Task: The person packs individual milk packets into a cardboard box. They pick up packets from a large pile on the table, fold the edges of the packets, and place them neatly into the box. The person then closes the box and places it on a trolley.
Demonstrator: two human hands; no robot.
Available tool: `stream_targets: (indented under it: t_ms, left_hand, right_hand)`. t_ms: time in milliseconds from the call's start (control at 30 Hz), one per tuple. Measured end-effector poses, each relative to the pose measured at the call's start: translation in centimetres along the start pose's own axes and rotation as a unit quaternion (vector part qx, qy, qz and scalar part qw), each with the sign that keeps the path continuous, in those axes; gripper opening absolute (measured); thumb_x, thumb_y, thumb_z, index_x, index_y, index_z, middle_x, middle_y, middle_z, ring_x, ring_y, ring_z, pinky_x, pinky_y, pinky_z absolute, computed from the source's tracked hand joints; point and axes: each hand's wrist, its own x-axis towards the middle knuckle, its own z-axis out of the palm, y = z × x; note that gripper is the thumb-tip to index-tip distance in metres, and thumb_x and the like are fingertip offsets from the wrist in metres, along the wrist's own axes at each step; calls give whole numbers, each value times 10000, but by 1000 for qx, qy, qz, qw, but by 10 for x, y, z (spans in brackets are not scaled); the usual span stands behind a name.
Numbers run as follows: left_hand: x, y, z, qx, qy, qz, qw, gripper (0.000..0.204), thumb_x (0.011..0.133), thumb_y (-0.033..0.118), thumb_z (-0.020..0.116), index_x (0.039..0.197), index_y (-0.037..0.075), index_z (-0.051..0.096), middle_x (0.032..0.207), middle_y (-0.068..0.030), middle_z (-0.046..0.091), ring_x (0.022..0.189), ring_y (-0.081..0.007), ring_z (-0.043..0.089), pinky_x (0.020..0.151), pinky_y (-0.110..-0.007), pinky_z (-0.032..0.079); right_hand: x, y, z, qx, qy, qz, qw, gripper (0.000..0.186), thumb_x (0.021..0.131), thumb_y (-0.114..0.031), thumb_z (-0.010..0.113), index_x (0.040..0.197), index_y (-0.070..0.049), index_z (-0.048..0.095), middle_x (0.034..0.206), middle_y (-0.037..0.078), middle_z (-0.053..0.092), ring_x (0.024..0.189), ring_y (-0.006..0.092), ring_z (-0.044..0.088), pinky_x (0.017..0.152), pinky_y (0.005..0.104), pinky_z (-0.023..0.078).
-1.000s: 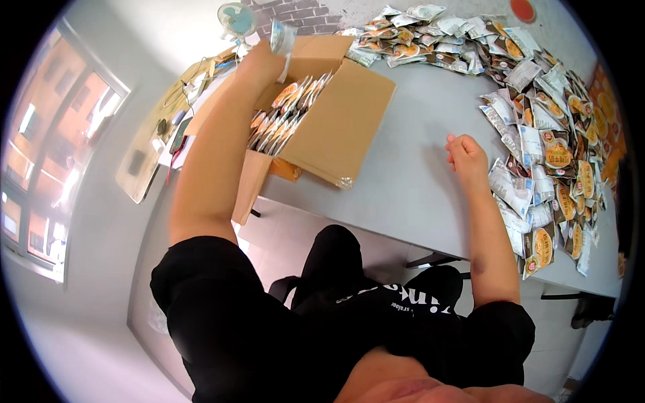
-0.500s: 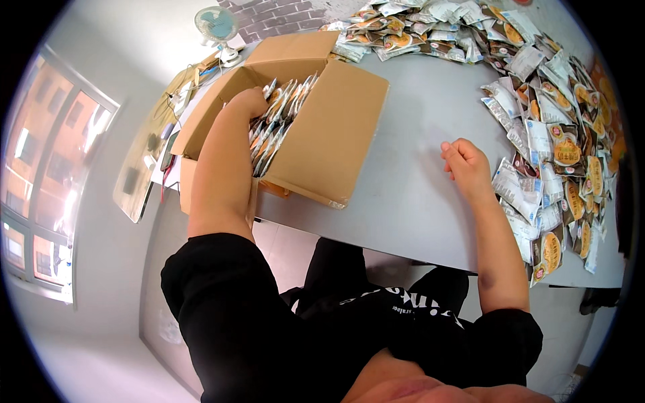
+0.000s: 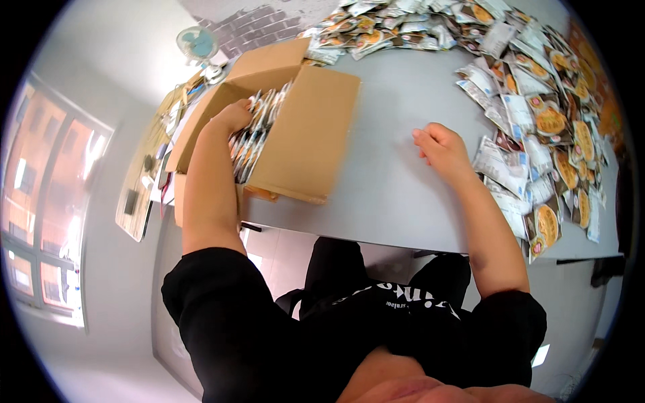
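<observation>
My left hand (image 3: 233, 115) reaches into an open cardboard box (image 3: 310, 134) at the left of the table. Its fingers are hidden at the edge of the packets (image 3: 259, 134) standing on edge in rows inside, so whether it grips one does not show. Above the bare grey tabletop, right of the box, hangs my right hand (image 3: 442, 151). Its fingers are curled in with nothing visible in them. To its right lies a heap of loose snack packets (image 3: 537, 158), white on one side and brown with an orange picture on the other.
The packet heap curves along the right and back of the grey table (image 3: 396, 195). Behind the box stand a small fan (image 3: 197, 43) and cables on a wooden surface. The box's flaps are folded outward. A window (image 3: 50, 195) is at the left.
The view has shifted, so box and heap appear further left. My left hand sits slightly further back from the packets in the box. My right hand remains curled over the table.
</observation>
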Motion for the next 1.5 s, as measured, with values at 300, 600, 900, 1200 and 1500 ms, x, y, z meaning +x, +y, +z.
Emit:
stream_targets:
  t_ms: [300, 600, 900, 1200, 1500]
  left_hand:
    - [-39, 80, -16, 34, 83, 6, 996, 398, 859, 269, 562, 1204, 79, 623, 1165, -223, 637, 1120, -355, 597, 951, -424, 454]
    - [-157, 169, -14, 124, 144, 131, 973, 341, 925, 289, 519, 1146, 61, 644, 1120, -195, 633, 1096, -363, 580, 939, -421, 454]
    - [-169, 131, 14, 20, 200, 67, 977, 354, 933, 279, 514, 1142, 11, 617, 1188, -207, 589, 1147, -360, 542, 994, -433, 418]
    - [-219, 121, 8, -66, 149, 96, 982, 269, 923, 194, 525, 1089, 22, 647, 1075, -189, 608, 1054, -355, 569, 925, -407, 448]
    - [-326, 95, 11, -81, 199, 210, 954, 244, 869, 82, 562, 1083, 2, 647, 1027, -161, 635, 992, -335, 588, 882, -405, 479]
  right_hand:
    - [10, 12, 0, -32, 7, -28, 999, 363, 893, -343, 622, 723, -25, 581, 627, 49, 574, 578, 155, 522, 568, 333, 432]
    - [4, 8, -3, -59, 1, -30, 998, 333, 904, -347, 621, 770, -43, 603, 664, 29, 582, 596, 119, 524, 563, 291, 441]
    - [4, 5, -2, 6, 0, 11, 1000, 312, 906, -324, 628, 777, -41, 599, 671, 15, 571, 585, 82, 506, 532, 241, 435]
    - [1, -1, 2, -2, -2, 28, 1000, 306, 895, -310, 620, 767, -34, 597, 663, 20, 571, 601, 90, 526, 544, 255, 443]
    - [-3, 1, 3, 7, -7, 32, 999, 280, 907, -304, 635, 816, -40, 625, 671, 10, 579, 587, 78, 506, 540, 232, 425]
